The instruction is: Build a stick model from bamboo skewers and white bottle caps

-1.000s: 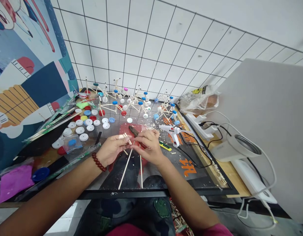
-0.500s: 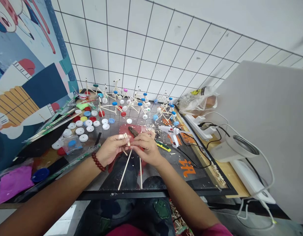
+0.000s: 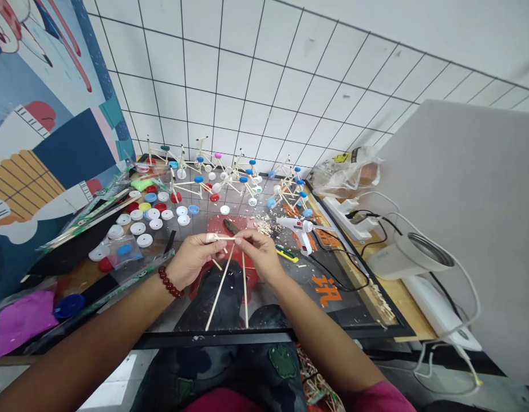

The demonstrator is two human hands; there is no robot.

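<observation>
Thin wooden sticks are pinched in my left hand, with one lying level toward the right. At its far end, my right hand closes thumb and fingers on that stick. A bandage-like wrap covers a left fingertip, and a bead bracelet circles the left wrist. Below the hands, one long wooden stick slants on the glass-like tabletop, with a second long stick beside it. The dark jaws of pliers show just behind the fingers; their handles are partly hidden.
A white glue gun and a yellow-green knife lie to the right, near wood scraps. Bottle caps are scattered left. Stick-and-cap models stand along the back. A power strip and cables border the right.
The sticks in my left hand have turned from steeply tilted to nearly level. My right hand has shifted slightly right and now grips the stick's end. The long sticks stay put.
</observation>
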